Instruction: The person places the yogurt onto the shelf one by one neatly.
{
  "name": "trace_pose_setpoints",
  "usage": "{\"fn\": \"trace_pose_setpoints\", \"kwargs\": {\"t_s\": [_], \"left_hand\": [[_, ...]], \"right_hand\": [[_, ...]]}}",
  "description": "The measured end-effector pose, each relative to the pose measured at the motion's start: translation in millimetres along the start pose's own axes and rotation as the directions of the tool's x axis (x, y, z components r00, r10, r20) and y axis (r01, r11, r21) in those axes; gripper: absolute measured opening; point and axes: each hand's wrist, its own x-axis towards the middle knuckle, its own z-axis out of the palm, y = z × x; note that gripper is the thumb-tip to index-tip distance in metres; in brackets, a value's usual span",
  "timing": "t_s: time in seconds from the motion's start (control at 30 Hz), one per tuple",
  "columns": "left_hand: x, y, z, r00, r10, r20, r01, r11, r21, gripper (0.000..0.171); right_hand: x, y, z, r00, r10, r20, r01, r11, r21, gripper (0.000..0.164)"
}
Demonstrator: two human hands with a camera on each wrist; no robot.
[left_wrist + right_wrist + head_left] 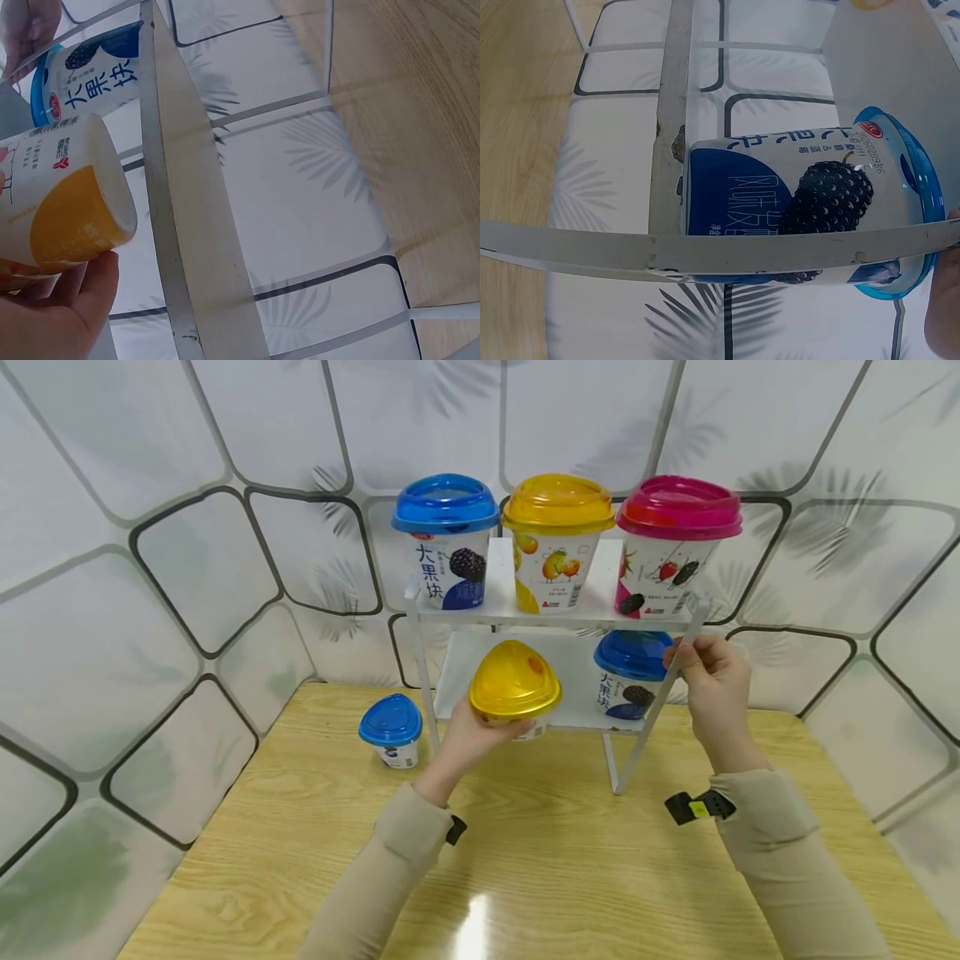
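My left hand grips a yogurt cup with a yellow lid, holding it tilted in front of the rack's lower shelf. In the left wrist view the fingers curl under the cup's white and orange side, its base facing right. At the right end of the white metal rack, my right hand pinches the slanted side post, thumb in front. Right beside those fingertips, a blue-lidded blackberry cup stands on the lower shelf behind the post. The right wrist view shows this blackberry cup close up.
On the top shelf stand a blue-lidded cup, a yellow-lidded cup and a pink-lidded cup. Left of the rack, a smaller-looking blue-lidded cup rests on the wooden table. A patterned wall covering rises behind.
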Motion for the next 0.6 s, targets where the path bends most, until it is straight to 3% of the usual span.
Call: {"fn": "trace_pose_setpoints", "kwargs": {"t_s": [0.2,0.47,0.6], "left_hand": [[6.6,-1.2,1.2,0.999,0.015,-0.036,-0.015,1.000,0.009,0.057],[21.1,-6.8,-0.6,0.990,0.121,-0.068,-0.120,0.993,0.021,0.049],[23.3,-6.0,-0.5,0.993,0.090,-0.075,-0.087,0.995,0.049,0.048]], "right_hand": [[0,-1,0,1.000,0.001,0.000,-0.001,1.000,0.000,0.010],[-1,-1,1,1.000,0.002,-0.005,-0.002,1.000,0.009,0.012],[-1,-1,1,1.000,-0.008,-0.002,0.008,1.000,0.007,0.011]]}}
